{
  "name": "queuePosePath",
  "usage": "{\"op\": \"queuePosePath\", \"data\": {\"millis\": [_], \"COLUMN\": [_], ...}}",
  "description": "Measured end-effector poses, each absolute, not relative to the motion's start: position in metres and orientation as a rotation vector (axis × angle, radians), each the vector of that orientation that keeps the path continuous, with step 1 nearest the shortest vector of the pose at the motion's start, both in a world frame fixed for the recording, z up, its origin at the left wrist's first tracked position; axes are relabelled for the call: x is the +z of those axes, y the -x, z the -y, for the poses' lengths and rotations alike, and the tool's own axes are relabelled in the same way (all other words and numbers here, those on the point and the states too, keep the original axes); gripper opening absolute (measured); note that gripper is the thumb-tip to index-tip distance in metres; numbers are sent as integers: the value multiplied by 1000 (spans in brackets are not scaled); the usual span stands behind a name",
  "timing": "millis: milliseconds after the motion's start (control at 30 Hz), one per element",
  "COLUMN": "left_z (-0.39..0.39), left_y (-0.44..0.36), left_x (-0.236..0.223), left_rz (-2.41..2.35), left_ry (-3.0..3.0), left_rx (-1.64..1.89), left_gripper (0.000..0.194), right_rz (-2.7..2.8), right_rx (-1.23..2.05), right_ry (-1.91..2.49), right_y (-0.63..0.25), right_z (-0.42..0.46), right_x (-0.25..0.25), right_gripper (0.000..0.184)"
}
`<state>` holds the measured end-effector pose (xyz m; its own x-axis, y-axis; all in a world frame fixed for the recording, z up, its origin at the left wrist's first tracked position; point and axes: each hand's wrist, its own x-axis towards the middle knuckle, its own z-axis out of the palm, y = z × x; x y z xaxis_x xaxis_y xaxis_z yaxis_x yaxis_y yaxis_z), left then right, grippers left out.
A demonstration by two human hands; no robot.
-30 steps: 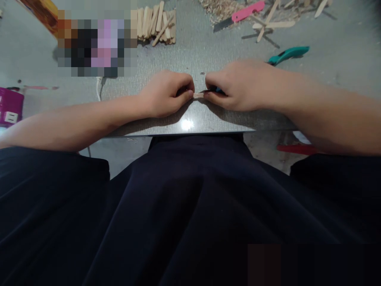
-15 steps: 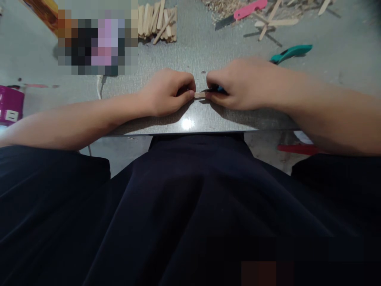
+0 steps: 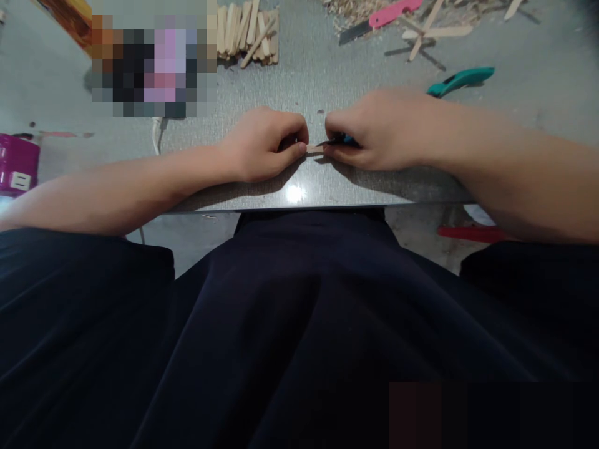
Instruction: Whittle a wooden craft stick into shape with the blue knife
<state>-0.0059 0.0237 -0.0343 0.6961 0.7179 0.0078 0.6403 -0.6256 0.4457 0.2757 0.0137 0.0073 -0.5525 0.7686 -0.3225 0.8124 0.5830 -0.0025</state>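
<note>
Between my two hands lies a short piece of wooden stick (image 3: 315,149), low over the table near its front edge. My left hand (image 3: 269,146) is closed in a pinch on the stick's left end, thumb below and curled fingers above. My right hand (image 3: 374,134) is closed around a small knife with a blue part (image 3: 347,140), mostly hidden in the fingers. The knife's dark pointed blade (image 3: 329,142) reaches left to the top of the stick. The right thumb touches the stick's right end.
Several wooden sticks (image 3: 248,34) are stacked at the back. A pink-handled saw (image 3: 395,14), wood shavings (image 3: 346,15), crossed sticks (image 3: 423,32) and a teal-handled tool (image 3: 461,81) lie back right. A white cable (image 3: 157,134) and a purple box (image 3: 19,163) are at left.
The dark blade shows slightly farther left over the stick. Both hands keep nearly the same place and grip; the whole view has shifted a little.
</note>
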Motion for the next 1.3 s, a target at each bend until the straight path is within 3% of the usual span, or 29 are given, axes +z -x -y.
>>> {"op": "queuePosePath", "data": {"millis": [367,667,1300], "left_z": [-32,-31,-20], "left_y": [15,15,4], "left_x": [-45,-47,-29], "left_rz": [-966,-992,-1071], "left_ry": [-2577,-2577,-2439], "left_rx": [277,289,216], "left_gripper": [47,50,49], "right_rz": [-2556,-2575,-2549], "right_rx": [-264,-231,-250], "right_ry": [-1318,-1273,-1316], "right_y": [-278,-283,-281], "right_z": [-16,-22,-19], "right_x": [4,-3,0], "right_gripper": [35,49,49]}}
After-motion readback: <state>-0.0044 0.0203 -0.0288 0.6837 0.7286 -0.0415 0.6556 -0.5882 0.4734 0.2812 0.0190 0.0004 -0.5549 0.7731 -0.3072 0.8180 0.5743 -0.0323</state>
